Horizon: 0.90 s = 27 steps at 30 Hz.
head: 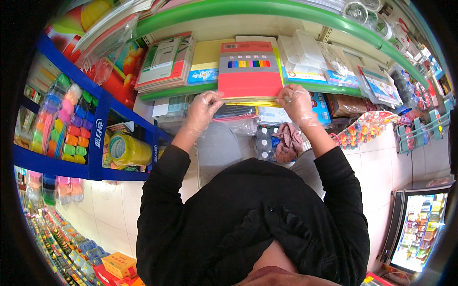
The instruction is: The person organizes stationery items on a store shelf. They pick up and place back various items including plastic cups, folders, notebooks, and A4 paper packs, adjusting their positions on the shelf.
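A red and grey pack of coloured paper [248,84], with a strip of colour swatches on its cover, leans at the front of the shelf. At its near left corner, my left hand [204,111] pinches the edge in a clear plastic glove. My right hand [297,105], gloved the same way, grips the near right corner. Yellow sheet edges [250,103] show under the cover between both hands. Behind and to the left lies a yellow-topped pad with a blue band [204,59]. Clear plastic boxes [304,50] rest to the right of the pack.
A green-edged shelf [257,13] runs overhead. Stacked notebooks [162,64] stand at left, near a blue rack [96,132] with modelling clay [71,121] and yellow tape rolls [130,150]. Bottles [264,143] and a pink cloth [289,143] sit low between my knees.
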### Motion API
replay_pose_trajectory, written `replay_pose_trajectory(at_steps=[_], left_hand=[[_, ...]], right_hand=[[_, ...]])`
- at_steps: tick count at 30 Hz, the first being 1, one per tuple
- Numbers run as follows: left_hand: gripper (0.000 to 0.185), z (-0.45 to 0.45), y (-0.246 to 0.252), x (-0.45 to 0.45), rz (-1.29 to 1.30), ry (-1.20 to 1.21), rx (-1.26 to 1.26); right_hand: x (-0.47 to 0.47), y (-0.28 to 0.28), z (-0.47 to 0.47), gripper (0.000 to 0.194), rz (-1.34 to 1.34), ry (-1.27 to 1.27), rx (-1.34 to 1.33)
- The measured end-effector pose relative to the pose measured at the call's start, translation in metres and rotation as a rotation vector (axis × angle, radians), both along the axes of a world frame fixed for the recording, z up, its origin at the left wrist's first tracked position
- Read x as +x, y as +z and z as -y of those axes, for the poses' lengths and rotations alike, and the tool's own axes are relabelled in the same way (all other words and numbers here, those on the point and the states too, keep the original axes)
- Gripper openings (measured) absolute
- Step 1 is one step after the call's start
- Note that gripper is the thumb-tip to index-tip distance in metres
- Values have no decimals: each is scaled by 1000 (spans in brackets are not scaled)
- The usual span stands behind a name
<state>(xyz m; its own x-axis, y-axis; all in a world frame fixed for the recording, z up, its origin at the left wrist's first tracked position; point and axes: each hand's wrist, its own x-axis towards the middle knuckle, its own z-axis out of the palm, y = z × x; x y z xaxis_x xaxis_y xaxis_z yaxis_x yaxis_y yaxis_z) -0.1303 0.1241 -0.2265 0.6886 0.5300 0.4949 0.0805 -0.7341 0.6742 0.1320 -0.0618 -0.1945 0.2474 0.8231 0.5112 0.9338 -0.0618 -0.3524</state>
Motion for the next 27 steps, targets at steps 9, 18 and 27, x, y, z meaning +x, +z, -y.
replay_pose_trajectory(at_steps=[9, 18, 27], left_hand=[[12, -7, -24, 19, 187, 93, -508], [21, -3, -42, 41, 284, 413, -216], [25, 13, -26, 53, 183, 522, -304]], right_hand=[[12, -14, -19, 21, -449, -194, -135], [12, -23, -34, 23, -748, -320, -142], [22, -51, -38, 23, -628, -330, -1]])
